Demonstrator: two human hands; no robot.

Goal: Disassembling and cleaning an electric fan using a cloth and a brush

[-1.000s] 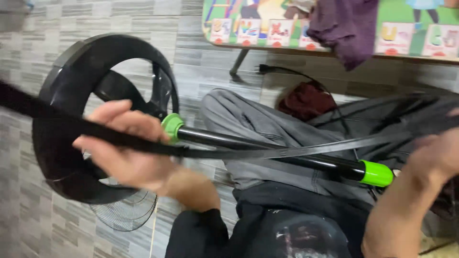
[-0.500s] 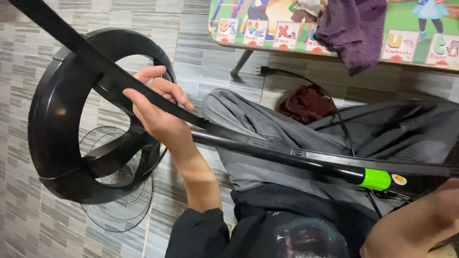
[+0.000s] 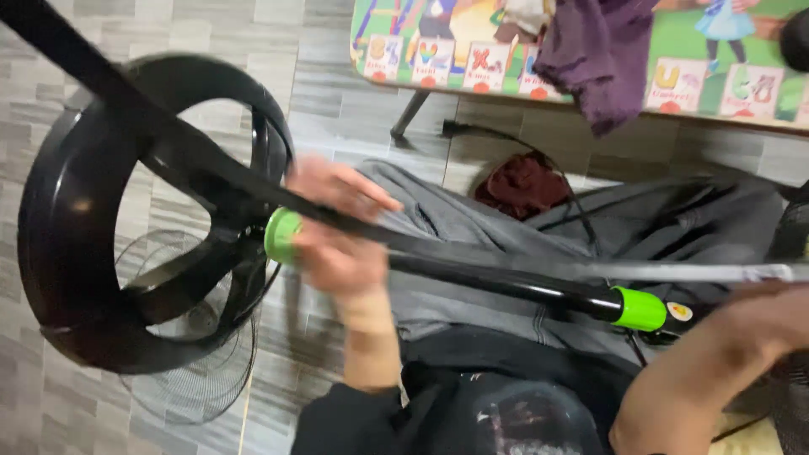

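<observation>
A black fan stand lies across my lap: a round ring base (image 3: 63, 253) at the left, a black pole (image 3: 489, 282) with a green collar (image 3: 281, 236) near the base and another green collar (image 3: 638, 308) at the right. My left hand (image 3: 337, 232) wraps around the pole beside the left collar, with a long flat black band (image 3: 143, 118) passing under its fingers and running up to the top left corner. My right hand (image 3: 771, 316) is at the right edge, blurred, by the band's pale far end (image 3: 716, 273).
A wire fan grille (image 3: 190, 383) lies on the grey tiled floor under the base. A low table (image 3: 733, 88) with a colourful picture top stands at the back, a purple cloth (image 3: 598, 50) draped over it. A black power cord (image 3: 506, 139) and dark red cloth (image 3: 522, 181) lie behind my knees.
My left hand slid down from the band near the base ring to the pole beside the green collar. The view shifted and blurred; the base sits a little further left.
</observation>
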